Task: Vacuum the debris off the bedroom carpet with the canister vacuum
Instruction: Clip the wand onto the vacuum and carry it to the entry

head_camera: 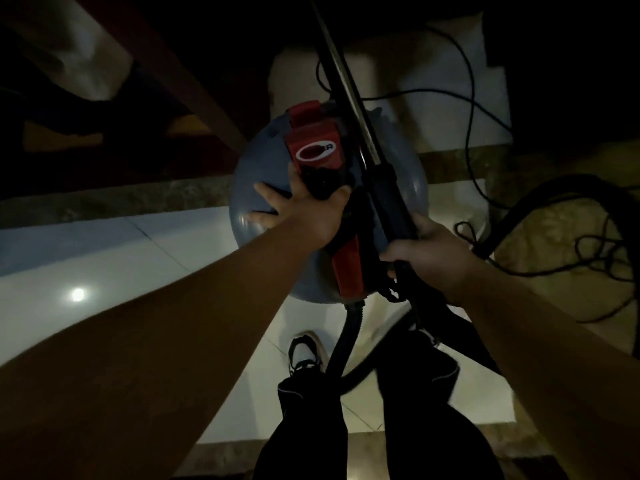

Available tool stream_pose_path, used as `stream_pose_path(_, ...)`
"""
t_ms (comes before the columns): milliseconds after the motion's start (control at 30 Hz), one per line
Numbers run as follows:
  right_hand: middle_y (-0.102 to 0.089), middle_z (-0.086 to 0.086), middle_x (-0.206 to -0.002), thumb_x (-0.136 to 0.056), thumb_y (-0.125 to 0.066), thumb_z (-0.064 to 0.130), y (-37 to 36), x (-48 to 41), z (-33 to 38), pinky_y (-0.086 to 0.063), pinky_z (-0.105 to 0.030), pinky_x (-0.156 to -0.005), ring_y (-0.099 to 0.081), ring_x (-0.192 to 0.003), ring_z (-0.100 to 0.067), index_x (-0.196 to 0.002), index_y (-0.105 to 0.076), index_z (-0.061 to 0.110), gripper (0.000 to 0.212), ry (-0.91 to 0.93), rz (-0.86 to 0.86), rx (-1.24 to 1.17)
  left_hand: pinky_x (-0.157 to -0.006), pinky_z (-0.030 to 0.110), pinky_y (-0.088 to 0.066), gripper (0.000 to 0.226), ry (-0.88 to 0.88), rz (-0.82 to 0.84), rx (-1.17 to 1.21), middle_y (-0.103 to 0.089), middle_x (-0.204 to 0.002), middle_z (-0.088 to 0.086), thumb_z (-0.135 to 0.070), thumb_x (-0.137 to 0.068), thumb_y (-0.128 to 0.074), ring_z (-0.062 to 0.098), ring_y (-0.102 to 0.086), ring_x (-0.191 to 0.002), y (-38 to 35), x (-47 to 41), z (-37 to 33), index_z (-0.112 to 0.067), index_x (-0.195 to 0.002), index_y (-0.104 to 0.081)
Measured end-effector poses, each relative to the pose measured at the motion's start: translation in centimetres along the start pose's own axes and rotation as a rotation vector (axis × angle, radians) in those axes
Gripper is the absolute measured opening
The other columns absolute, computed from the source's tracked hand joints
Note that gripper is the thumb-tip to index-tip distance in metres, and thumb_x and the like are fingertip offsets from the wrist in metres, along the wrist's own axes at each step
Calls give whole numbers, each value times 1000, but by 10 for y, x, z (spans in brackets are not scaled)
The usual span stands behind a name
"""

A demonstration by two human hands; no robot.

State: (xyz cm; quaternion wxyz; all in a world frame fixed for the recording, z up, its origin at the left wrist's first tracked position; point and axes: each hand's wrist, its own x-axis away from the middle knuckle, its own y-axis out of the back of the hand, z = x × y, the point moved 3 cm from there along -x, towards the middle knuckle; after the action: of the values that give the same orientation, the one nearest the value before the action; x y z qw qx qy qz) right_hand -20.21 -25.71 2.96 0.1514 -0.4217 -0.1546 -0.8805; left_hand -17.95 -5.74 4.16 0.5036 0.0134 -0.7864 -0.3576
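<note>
Canister vacuum at frame centre: left hand clasps its red handle, likely to reposition it, while right hand grasps the wand.

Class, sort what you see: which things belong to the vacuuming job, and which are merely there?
Belongs to the job:
canister vacuum, gripped at its handle by the left hand
wand, held by the right hand
hose
power cord

Merely there:
wooden beam
tiled floor
the person's shoe
</note>
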Motion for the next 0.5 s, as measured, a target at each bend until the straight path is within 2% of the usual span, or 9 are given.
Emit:
stream_pose_path(33,-76,-11,-88,-80,-82,4,6,6,3,-58,-34,-58,-73,-72,-21,-113,-71,13,36,-6,-15,-31,-116,69,-1,98,2,-16,0,35,-162,2,-84,-82,-44,53,26,-144,-2,0,0,-52,-153,17)
stream_pose_path(67,-74,-11,-74,-82,-79,1,13,11,3,-56,-34,-55,-71,-63,-23,-103,-73,9,23,1,-29,-36,-115,69,-2,99,2,-29,-2,34,-162,2,-84,-82,-44,53,26,-144,-4,-1,-1,-52,-153,17)
stream_pose_path(100,-73,-11,-69,-82,-77,1,20,16,3,-54,-35,-55,-70,-61,-25,-95,-73,7,15,6,-48,-18,-115,69,-3,99,4,-41,-6,33,-162,2,-83,-83,-45,53,25,-145,-5,-2,-1,-51,-153,16)
stream_pose_path(200,-70,-10,-67,-81,-76,5,38,24,-3,-52,-37,-61,-71,-71,-36,-85,-71,10,8,-40,-128,4,-115,69,-7,98,2,-63,-14,31,-163,4,-81,-84,-46,54,22,-145,-13,-4,-9,-49,-155,15)
stream_pose_path(333,-69,-10,-74,-79,-77,12,70,16,18,-53,-36,-66,-67,-73,-29,-81,-73,9,5,-127,-128,-75,-113,72,-3,103,-7,-81,-22,32,-163,7,-86,-80,-44,56,20,-145,-29,-9,-37,-49,-154,17)
stream_pose_path(400,-67,-7,-77,-89,-73,15,88,6,35,-52,-26,-56,-70,-63,-18,-85,-73,10,6,-159,-126,-56,-112,74,-2,104,-11,-84,-21,32,-162,9,-88,-79,-43,57,20,-144,-37,-13,-57,-47,-155,17)
stream_pose_path(467,-62,-6,-75,-94,-69,10,105,-6,46,-43,-15,-38,-63,-41,-6,-92,-70,7,4,-193,-147,-122,-111,74,-1,104,-13,-89,-17,32,-162,10,-88,-79,-41,58,19,-144,-42,-19,-80,-46,-155,17)
stream_pose_path(500,-60,-7,-75,-96,-67,7,112,-11,50,-39,-14,-34,-59,-36,-4,-93,-68,6,3,-210,-144,-171,-111,74,-1,104,-14,-90,-17,32,-162,10,-88,-80,-41,58,19,-144,-42,-21,-91,-46,-155,17)
